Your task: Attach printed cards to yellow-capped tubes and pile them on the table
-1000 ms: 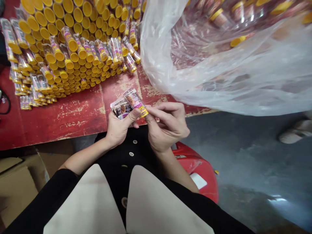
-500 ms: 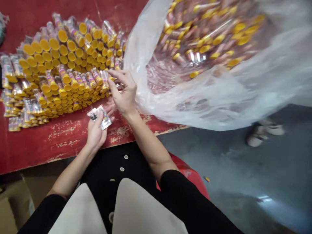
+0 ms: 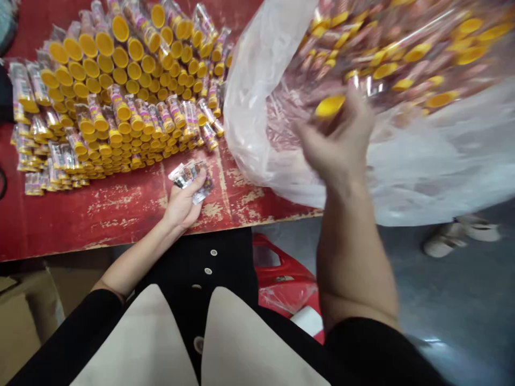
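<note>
My left hand (image 3: pixel 184 206) is closed on a few small printed packets (image 3: pixel 192 179), the thumb pressing on top, over the red table's front part. At the mouth of a big clear plastic bag (image 3: pixel 249 112), my right hand (image 3: pixel 341 139) is smeared by motion. Between its thumb and fingers sits a clear tube with a yellow cap (image 3: pixel 330 107), which it appears to grip. Many more yellow-capped tubes (image 3: pixel 385 71) lie loose in the bag. To the left, labelled tubes with yellow caps (image 3: pixel 134 49) are stacked in rows, caps facing me.
The red table (image 3: pixel 120 203) has worn paint along its front edge. Below it at left is a cardboard box (image 3: pixel 24 321). A red stool (image 3: pixel 281 268) stands beside me. A person's shoes (image 3: pixel 442 241) are on the floor at right.
My right hand has gone from the near right end of the stack to the bag. Two or so tubes now lie at that end. The left hand keeps the packets, and the view has shifted.
</note>
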The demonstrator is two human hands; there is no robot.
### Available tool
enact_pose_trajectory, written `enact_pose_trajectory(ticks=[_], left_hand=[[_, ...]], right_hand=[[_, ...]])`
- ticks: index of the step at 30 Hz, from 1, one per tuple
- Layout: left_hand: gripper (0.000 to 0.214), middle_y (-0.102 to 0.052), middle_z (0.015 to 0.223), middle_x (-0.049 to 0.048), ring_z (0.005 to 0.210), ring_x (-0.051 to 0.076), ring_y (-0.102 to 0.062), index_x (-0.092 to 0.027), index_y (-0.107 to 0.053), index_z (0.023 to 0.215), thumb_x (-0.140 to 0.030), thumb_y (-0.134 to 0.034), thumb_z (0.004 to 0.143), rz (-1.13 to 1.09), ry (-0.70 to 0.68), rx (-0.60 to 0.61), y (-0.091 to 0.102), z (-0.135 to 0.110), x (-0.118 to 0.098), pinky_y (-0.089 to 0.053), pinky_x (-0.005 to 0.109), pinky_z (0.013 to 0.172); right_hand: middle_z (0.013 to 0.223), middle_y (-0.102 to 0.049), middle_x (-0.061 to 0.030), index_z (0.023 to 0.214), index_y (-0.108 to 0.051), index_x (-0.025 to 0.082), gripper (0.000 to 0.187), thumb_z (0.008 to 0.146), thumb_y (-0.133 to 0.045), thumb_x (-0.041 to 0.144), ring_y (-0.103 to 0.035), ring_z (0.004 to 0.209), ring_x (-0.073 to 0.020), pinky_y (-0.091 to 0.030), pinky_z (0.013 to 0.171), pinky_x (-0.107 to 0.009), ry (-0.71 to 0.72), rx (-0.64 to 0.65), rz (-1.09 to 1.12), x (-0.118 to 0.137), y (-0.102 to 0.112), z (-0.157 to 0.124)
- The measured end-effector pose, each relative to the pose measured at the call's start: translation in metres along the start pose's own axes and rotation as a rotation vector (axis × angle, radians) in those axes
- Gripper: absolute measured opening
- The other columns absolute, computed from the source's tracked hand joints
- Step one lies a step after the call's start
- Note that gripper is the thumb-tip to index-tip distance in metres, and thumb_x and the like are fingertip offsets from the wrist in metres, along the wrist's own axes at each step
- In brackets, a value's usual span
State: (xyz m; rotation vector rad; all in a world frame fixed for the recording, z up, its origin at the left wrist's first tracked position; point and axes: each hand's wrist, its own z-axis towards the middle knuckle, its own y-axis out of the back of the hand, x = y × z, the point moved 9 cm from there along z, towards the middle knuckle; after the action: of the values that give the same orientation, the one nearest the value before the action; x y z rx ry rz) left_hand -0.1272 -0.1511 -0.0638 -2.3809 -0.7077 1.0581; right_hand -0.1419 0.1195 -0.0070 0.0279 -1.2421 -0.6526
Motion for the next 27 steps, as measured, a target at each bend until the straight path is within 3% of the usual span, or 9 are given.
enact_pose_trajectory(ticks=[2, 4, 7, 11, 19, 27], left_hand=[[0.013, -0.070, 0.080, -0.0023, 0.077, 0.008, -0.067, -0.013, -0.068, 0.081, -0.005, -0.077, 0.077, -0.017, -0.005, 0.010, -0.003, -0.002, 0.004, -0.051, 0.024, 0.085], [0.013, -0.070, 0.080, -0.0029, 0.076, 0.008, -0.066, -0.014, -0.068, 0.082, -0.007, -0.079, 0.076, -0.027, -0.030, 0.025, -0.004, -0.006, 0.005, -0.050, 0.022, 0.082], [0.014, -0.064, 0.072, -0.0040, 0.066, 0.005, -0.059, -0.014, -0.067, 0.078, -0.015, -0.081, 0.076, -0.019, -0.103, 0.088, -0.005, -0.015, -0.001, -0.048, 0.019, 0.071], [0.021, -0.056, 0.065, -0.0053, 0.058, 0.003, -0.050, -0.014, -0.064, 0.074, -0.024, -0.083, 0.077, -0.017, -0.188, 0.110, 0.000, -0.029, -0.012, -0.043, 0.018, 0.062], [0.026, -0.059, 0.066, -0.0051, 0.056, 0.002, -0.049, -0.013, -0.067, 0.081, -0.022, -0.088, 0.068, 0.061, -0.205, 0.092, 0.000, -0.038, -0.012, -0.037, 0.018, 0.054], [0.035, -0.057, 0.068, -0.0057, 0.053, 0.001, -0.049, -0.013, -0.060, 0.076, -0.025, -0.091, 0.065, 0.062, -0.023, 0.122, -0.004, -0.041, 0.006, -0.036, 0.015, 0.049]], right_hand=[[0.073, -0.058, 0.0023, 0.085, -0.067, 0.021, 0.023, 0.077, -0.081, 0.038, -0.055, 0.069, -0.0104, -0.049, 0.067, -0.027, -0.099, 0.057, 0.126, 0.043, -0.043, -0.049], [0.072, -0.058, 0.0030, 0.083, -0.065, 0.020, 0.029, 0.077, -0.079, 0.044, -0.055, 0.067, -0.0098, -0.049, 0.064, -0.026, -0.138, 0.052, 0.190, 0.071, -0.080, -0.085], [0.076, -0.060, 0.0023, 0.083, -0.060, 0.019, 0.028, 0.084, -0.072, 0.044, -0.057, 0.069, -0.0092, -0.051, 0.066, -0.025, -0.227, -0.064, 0.322, 0.074, -0.104, -0.109], [0.071, -0.058, 0.0038, 0.089, -0.061, 0.019, 0.023, 0.086, -0.069, 0.041, -0.054, 0.061, -0.0084, -0.049, 0.062, -0.024, -0.260, -0.134, 0.400, 0.066, -0.104, -0.109], [0.074, -0.065, 0.0018, 0.081, -0.065, 0.018, 0.013, 0.089, -0.067, 0.029, -0.061, 0.069, -0.0099, -0.049, 0.069, -0.024, -0.038, -0.134, 0.222, 0.097, -0.092, -0.114], [0.069, -0.061, 0.0016, 0.075, -0.063, 0.018, 0.027, 0.093, -0.062, 0.038, -0.058, 0.066, -0.0095, -0.047, 0.065, -0.025, -0.057, -0.134, 0.142, 0.093, -0.083, -0.114]])
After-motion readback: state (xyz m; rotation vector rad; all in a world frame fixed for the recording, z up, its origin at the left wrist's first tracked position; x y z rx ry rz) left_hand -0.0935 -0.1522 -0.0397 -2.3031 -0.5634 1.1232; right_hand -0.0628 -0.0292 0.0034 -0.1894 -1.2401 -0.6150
